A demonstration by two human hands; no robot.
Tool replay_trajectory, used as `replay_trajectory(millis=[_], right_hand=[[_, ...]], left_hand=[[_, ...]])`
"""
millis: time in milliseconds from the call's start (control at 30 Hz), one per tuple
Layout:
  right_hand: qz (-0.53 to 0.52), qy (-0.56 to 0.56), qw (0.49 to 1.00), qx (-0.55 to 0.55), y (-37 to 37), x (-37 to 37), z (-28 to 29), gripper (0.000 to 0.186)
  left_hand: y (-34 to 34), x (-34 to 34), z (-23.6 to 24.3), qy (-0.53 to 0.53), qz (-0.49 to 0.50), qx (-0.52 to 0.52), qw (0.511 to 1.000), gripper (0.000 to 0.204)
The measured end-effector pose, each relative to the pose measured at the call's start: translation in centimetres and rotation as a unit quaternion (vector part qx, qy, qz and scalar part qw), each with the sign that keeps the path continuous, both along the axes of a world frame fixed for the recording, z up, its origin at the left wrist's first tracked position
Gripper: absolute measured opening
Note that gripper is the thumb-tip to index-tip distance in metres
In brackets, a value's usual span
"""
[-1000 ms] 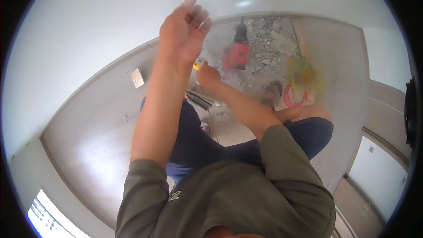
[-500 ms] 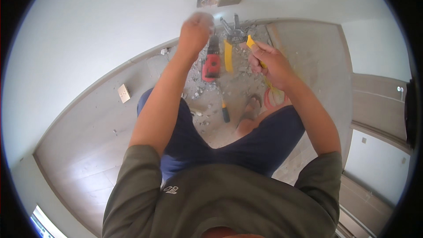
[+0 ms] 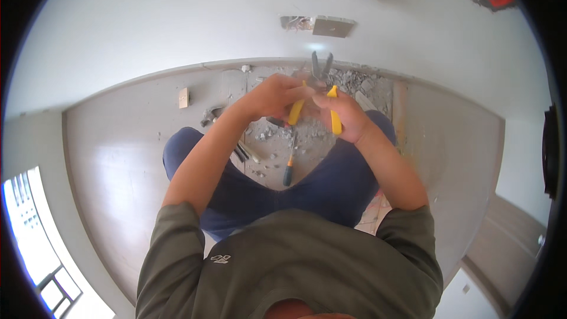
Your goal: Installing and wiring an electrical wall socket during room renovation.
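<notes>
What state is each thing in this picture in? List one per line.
Pliers: held up in both hands, jaws open.
Left hand: closed on the pliers.
Right hand: gripping a yellow handle.
Screwdriver: lying flat on the floor.
Wall hole: open, edges broken.
Rubble: scattered by the wall.

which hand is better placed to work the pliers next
Probably the right hand: it wraps around a yellow handle of the pliers, whose tips point up at the wall. The left hand sits higher, near the hinge, seemingly steadying.
</notes>
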State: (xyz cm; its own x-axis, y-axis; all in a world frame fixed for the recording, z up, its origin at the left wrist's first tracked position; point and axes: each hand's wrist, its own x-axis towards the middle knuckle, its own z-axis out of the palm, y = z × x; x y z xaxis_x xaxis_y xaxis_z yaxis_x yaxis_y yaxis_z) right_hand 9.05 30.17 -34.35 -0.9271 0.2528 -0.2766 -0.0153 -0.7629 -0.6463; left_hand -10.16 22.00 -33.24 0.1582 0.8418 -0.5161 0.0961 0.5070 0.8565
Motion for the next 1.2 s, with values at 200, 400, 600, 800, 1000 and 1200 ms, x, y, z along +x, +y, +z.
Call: replay_trajectory(millis=[200,400,600,800,1000,1200], right_hand=[[-0.033,0.050,0.992,-0.115,3.7,4.3,0.6,0.046],[-0.073,0.015,0.990,-0.119,8.2,8.2,-0.2,0.059],[0.004,-0.182,0.975,0.126,10.8,9.0,-0.2,0.058],[0.035,-0.249,0.914,0.318,12.3,7.6,-2.7,0.053],[0.162,-0.340,0.731,0.569,13.0,1.3,-1.1,0.051],[0.210,-0.342,0.704,0.585,15.6,-4.0,-0.5,0.050]], left_hand=[[0.5,0.1,-2.1,-0.117,0.293,-0.006,0.949,0.030],[5.1,2.6,-3.6,-0.185,0.510,0.028,0.840,0.028],[8.0,2.3,-6.5,-0.274,0.585,0.065,0.761,0.028],[11.0,3.2,-6.9,-0.317,0.609,0.087,0.722,0.019],[9.8,2.6,-8.8,-0.384,0.588,0.081,0.707,0.012],[10.5,2.4,-9.3,-0.431,0.592,0.082,0.676,0.008]])
